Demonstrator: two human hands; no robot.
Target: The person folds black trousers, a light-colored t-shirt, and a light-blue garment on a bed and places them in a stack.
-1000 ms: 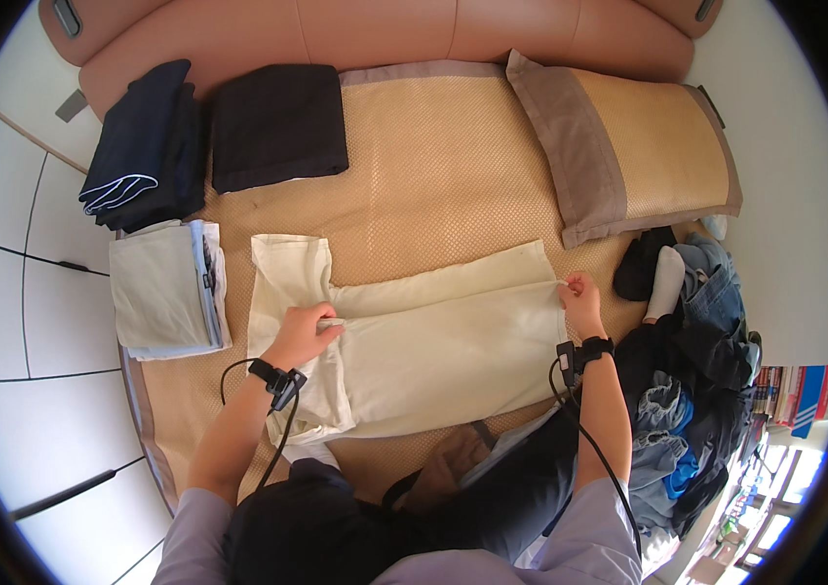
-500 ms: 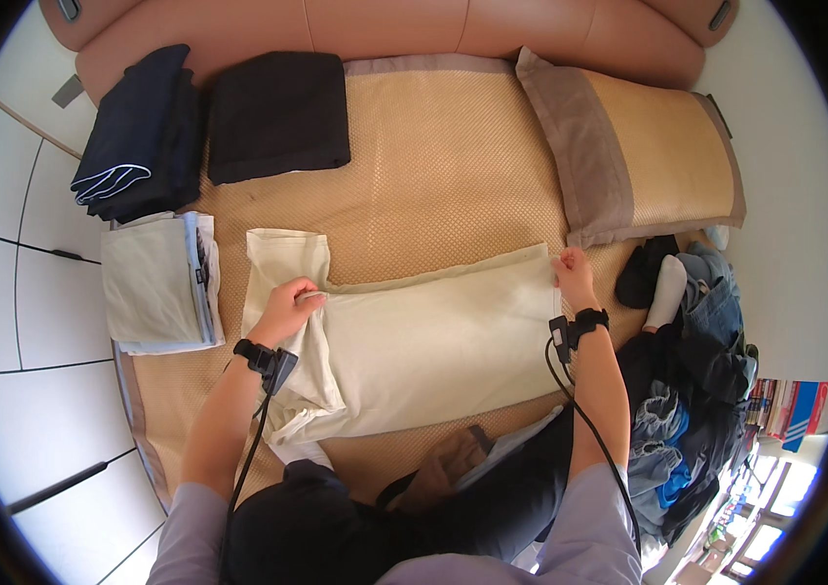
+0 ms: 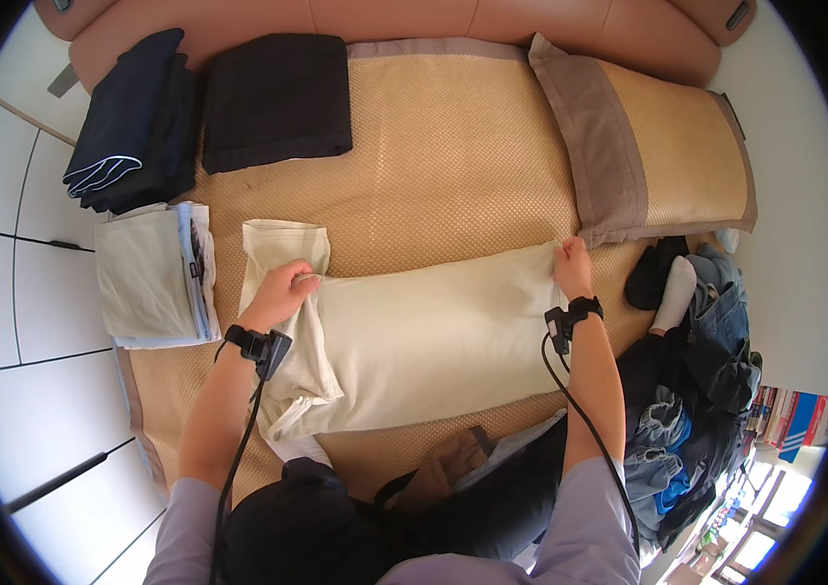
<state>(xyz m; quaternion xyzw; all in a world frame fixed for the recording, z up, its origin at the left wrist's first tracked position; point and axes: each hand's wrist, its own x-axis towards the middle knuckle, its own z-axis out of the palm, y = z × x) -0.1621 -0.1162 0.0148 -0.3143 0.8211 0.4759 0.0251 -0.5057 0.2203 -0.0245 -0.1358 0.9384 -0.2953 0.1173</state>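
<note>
A cream-coloured garment [image 3: 433, 341] lies spread in front of me, longer side to side, on a woven tan mat [image 3: 453, 166]. Whether it is trousers or a shirt I cannot tell. My left hand [image 3: 283, 292] pinches its upper edge near the left end, where the cloth bunches and a flap extends away from me. At the far right corner, my right hand [image 3: 573, 265] has its fingers closed on the edge. Both wrists wear black straps with small cabled boxes.
Dark folded clothes [image 3: 136, 122] and a black folded garment [image 3: 277, 102] lie at the far left. Below them sits a pale folded stack [image 3: 146, 278]. A pillow [image 3: 687, 146] rests far right, above a heap of rumpled clothes [image 3: 696, 390]. White cabinets [image 3: 34, 312] stand along the left.
The cream garment's upper edge now runs straighter between my hands. My right hand has closed on its far right corner and shifted slightly away from me. The whole view has tilted a little.
</note>
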